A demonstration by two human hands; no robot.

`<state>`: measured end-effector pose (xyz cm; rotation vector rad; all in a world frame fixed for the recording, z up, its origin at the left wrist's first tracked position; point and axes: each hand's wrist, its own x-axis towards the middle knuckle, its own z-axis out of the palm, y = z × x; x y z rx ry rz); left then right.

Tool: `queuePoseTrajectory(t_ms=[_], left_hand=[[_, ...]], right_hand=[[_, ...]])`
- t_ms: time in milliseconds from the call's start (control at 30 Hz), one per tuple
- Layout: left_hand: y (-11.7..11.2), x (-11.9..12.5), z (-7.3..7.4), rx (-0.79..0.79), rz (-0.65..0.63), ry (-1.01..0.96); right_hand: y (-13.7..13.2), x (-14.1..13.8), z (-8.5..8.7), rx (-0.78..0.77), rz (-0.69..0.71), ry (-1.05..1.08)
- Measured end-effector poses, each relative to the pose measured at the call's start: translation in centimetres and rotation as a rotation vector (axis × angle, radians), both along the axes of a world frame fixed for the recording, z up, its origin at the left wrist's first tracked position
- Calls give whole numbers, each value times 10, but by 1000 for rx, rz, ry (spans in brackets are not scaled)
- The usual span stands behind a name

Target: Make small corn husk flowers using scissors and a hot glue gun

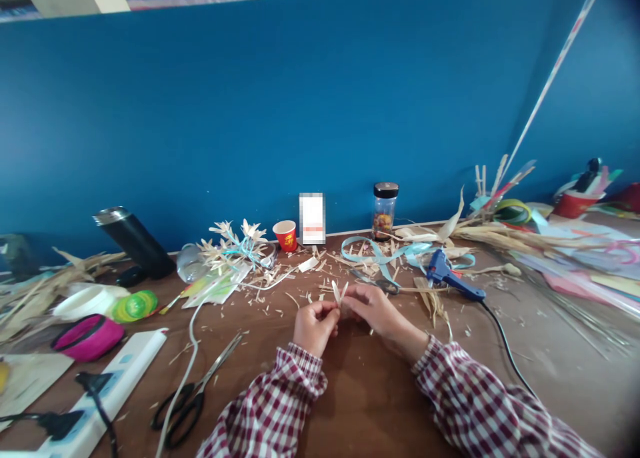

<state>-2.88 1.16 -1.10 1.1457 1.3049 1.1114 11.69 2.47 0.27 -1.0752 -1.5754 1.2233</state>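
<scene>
My left hand (316, 325) and my right hand (373, 309) meet at the middle of the brown table (360, 391), fingers pinched together. Between them they hold small pale strips of dried husk (339, 291) that stick up like petals. Both sleeves are red and white check. Husk scraps lie scattered just beyond the hands. A bunch of finished husk flowers (235, 245) tied with light blue ribbon rests further back left.
Black-handled scissors (193, 395) lie front left by a white power strip (113, 385). A blue glue gun (450, 277) with black cord sits right of the hands. Also a red paper cup (286, 235), a jar (385, 210), a black flask (133, 241), light blue ribbon (385, 253), husk piles.
</scene>
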Motion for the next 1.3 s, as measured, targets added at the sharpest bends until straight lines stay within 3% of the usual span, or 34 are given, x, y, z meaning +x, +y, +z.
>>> queuePoseTrajectory(t_ms=[133,700,933,1300], left_hand=[[0,1,-1,25,-1,12],[-2,3,2,-5,-11,-34],[-2,1,3,61,18,-36],[-3,2,3,40,25,-93]], right_hand=[[0,-1,1,-24,49,14],[1,-4,-9,46,-27,8],[0,-4,-10,-34,-39,34],[-1,-8,-15,-92,-8,134]])
